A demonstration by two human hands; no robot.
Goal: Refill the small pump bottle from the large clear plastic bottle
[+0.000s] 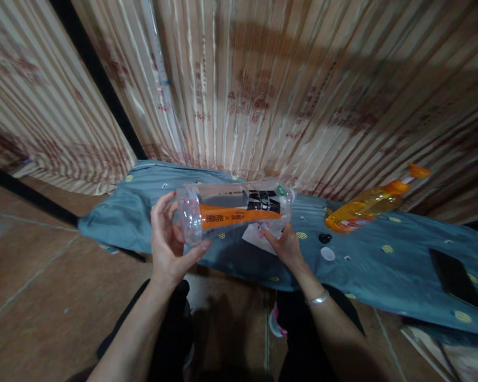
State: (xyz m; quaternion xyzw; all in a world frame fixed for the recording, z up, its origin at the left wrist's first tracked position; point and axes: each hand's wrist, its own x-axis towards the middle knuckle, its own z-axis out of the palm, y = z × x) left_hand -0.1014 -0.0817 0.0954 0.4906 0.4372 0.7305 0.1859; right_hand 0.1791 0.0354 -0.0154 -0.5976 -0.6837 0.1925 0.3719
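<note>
A clear plastic bottle (235,209) with an orange and black label lies sideways in the air above the cloth. My left hand (168,244) grips its base end, thumb under and fingers curled round. My right hand (283,245) is under its neck end, fingers bent against the bottle's underside. The bottle has no cap on. A small white cap (327,253) and a small black cap (324,238) lie on the cloth just right of my right hand. A white paper slip (255,236) lies under the bottle.
A blue-grey patterned cloth (382,265) covers a low surface. An orange pump bottle (372,204) lies on it at the right, a black phone (456,278) farther right. Striped curtain behind, brown tiled floor (35,286) at the left. My dark-trousered legs are below.
</note>
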